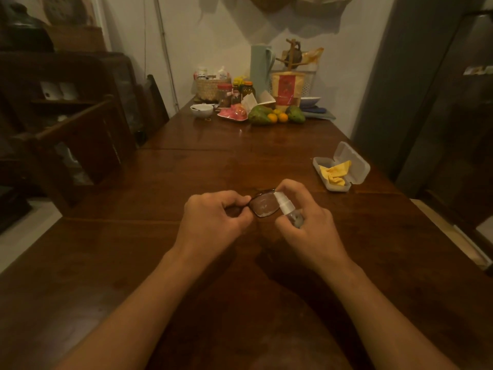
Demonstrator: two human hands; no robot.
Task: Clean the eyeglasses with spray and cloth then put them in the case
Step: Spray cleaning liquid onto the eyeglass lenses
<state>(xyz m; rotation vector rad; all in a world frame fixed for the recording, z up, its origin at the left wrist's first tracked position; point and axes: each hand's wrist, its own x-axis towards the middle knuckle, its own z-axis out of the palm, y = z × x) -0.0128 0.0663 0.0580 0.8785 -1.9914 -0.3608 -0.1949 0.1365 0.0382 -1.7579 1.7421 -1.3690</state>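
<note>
Dark-framed eyeglasses (262, 204) are held above the wooden table (186, 169), one lens facing me with wet speckles on it. My left hand (213, 217) pinches the frame at its left side. My right hand (306, 220) grips a small clear spray bottle (289, 209) with a white nozzle, index finger on the pump top, nozzle right against the lens. A translucent glasses case (357, 166) lies open at the right of the table, with a crumpled yellow cloth (334, 173) inside it.
The far end of the table holds fruit (266, 116), jars, a woven basket (212, 88), a pale jug (260, 68), a small white bowl (202, 109) and a snack bag. A wooden chair (80, 140) stands at the left side. A grey door is at the right.
</note>
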